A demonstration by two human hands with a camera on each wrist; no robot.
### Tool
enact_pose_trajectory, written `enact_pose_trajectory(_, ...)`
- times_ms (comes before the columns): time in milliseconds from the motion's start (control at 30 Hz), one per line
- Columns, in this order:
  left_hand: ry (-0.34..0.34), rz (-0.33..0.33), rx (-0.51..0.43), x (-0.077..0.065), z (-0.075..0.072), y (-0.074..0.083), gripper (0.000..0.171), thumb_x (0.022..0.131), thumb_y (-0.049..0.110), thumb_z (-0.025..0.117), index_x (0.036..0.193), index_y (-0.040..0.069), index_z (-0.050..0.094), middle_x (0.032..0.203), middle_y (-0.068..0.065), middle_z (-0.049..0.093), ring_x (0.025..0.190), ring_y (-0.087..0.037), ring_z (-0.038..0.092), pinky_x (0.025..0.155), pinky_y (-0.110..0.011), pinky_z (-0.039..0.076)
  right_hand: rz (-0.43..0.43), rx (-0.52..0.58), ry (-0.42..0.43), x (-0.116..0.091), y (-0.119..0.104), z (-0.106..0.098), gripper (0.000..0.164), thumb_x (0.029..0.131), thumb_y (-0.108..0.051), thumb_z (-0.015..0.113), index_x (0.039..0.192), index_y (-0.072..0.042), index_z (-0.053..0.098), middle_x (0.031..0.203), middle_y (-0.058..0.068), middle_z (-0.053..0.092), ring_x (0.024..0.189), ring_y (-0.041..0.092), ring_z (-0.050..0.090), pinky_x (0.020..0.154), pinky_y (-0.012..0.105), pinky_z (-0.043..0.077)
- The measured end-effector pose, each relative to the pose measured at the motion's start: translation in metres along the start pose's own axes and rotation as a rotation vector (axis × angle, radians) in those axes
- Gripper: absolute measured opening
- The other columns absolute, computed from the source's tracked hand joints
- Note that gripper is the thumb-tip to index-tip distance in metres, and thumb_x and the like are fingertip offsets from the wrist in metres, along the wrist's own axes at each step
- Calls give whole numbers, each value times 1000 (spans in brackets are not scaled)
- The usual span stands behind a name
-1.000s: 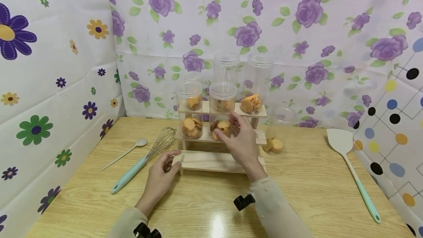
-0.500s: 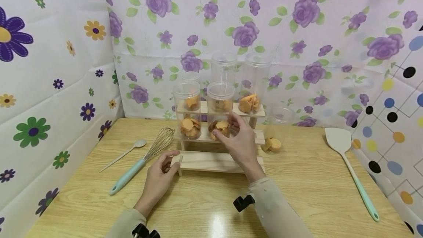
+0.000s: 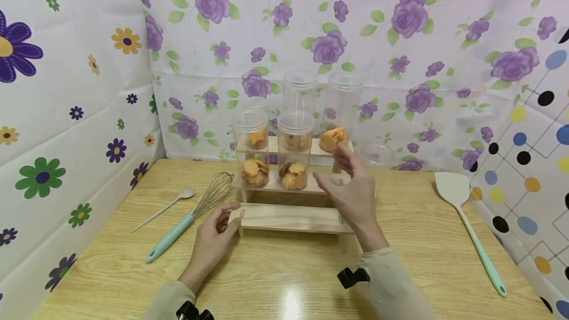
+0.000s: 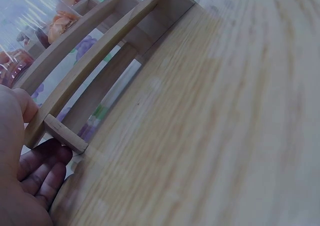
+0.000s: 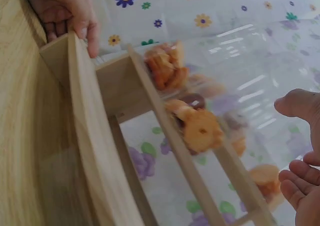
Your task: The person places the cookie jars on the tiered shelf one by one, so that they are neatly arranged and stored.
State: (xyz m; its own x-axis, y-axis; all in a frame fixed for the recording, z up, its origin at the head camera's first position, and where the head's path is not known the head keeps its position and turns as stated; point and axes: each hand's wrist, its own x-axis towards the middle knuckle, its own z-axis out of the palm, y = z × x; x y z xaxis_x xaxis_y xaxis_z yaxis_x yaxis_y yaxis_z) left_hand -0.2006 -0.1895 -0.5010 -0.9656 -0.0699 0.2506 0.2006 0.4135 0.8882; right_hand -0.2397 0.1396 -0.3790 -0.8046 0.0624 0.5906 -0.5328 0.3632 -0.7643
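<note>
A three-tier wooden rack [image 3: 289, 217] stands on the table. My left hand [image 3: 213, 236] grips the left end of its lowest shelf, also seen in the left wrist view with the fingers [image 4: 47, 173] curled at the shelf end. Two clear jars with cookies, a left jar [image 3: 251, 149] and a centre jar [image 3: 295, 154], stand upright on the middle shelf. Just right of the centre jar, my right hand [image 3: 355, 196] hovers with thumb and fingers spread, holding nothing. In the right wrist view a gap separates this hand [image 5: 305, 161] from the jars.
On the top shelf stand three more clear jars, including a tall jar [image 3: 344, 105] at right. Another jar [image 3: 378, 154] is mostly hidden behind my right hand. A spoon [image 3: 186, 193] and whisk [image 3: 195, 211] lie left, a spatula [image 3: 453, 189] right. Patterned cloth surrounds the table.
My right hand has let go of the centre jar on the middle shelf and moved right, away from it. The left hand keeps its grip on the rack. The head view has shifted slightly.
</note>
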Motion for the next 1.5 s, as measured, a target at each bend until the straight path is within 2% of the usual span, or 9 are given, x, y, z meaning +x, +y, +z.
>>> enact_pose_trajectory(200, 3, -1, 4, 0, -1, -1, 33, 110, 22, 74, 143, 24, 72, 144, -4, 74, 131, -23, 70, 99, -24, 56, -33, -51, 100, 6, 1, -35, 82, 88, -16, 98, 159, -4, 59, 150, 15, 67, 138, 31, 62, 122, 45, 46)
enact_pose_trajectory(433, 0, 2, 7, 0, -1, 1, 33, 110, 21, 74, 143, 23, 72, 144, -5, 74, 131, -23, 70, 99, -24, 56, 8, -89, 190, 14, 7, -71, 88, 88, -16, 97, 164, -15, 54, 160, 3, 59, 148, 22, 54, 123, 30, 41)
enact_pose_trajectory(533, -1, 2, 5, 0, -1, 1, 33, 110, 21, 74, 143, 23, 72, 144, -4, 74, 131, -23, 70, 100, -24, 56, 29, -76, 208, 16, 13, -83, 90, 88, -14, 97, 166, -19, 52, 163, 1, 55, 151, 21, 51, 124, 30, 39)
enact_pose_trajectory(667, -3, -7, 1, -1, -1, 1, 33, 110, 21, 74, 143, 24, 72, 144, -4, 74, 131, -23, 70, 100, -24, 56, 41, -29, 202, 17, 24, -95, 93, 89, -8, 95, 169, -16, 47, 168, 3, 50, 155, 22, 48, 128, 31, 36)
enact_pose_trajectory(800, -3, -6, 3, -1, -1, 1, 33, 110, 22, 74, 143, 24, 72, 145, -4, 73, 132, -23, 69, 100, -25, 56, 61, -2, 193, 17, 37, -100, 95, 90, -8, 94, 170, -15, 45, 169, 5, 49, 155, 24, 47, 128, 31, 37)
enact_pose_trajectory(1100, -6, -10, 8, -1, -2, 1, 34, 110, 22, 74, 144, 24, 72, 147, -4, 73, 135, -25, 68, 100, -25, 56, 137, 30, 169, 14, 71, -98, 95, 92, -15, 93, 172, -12, 42, 169, 8, 50, 156, 28, 47, 130, 42, 36)
enact_pose_trajectory(1267, -8, -12, 7, -1, -2, 2, 34, 110, 21, 73, 144, 24, 72, 147, -4, 72, 135, -25, 68, 100, -24, 56, 150, 35, 148, 10, 91, -95, 95, 92, -13, 93, 172, -10, 41, 170, 12, 48, 156, 33, 47, 131, 42, 36)
enact_pose_trajectory(1500, -5, -8, 1, 0, -1, 1, 34, 110, 19, 74, 144, 23, 72, 145, -4, 73, 133, -24, 69, 99, -23, 56, 197, 35, 123, 4, 109, -89, 98, 93, -19, 94, 173, -13, 39, 168, 14, 49, 155, 32, 48, 131, 42, 36)
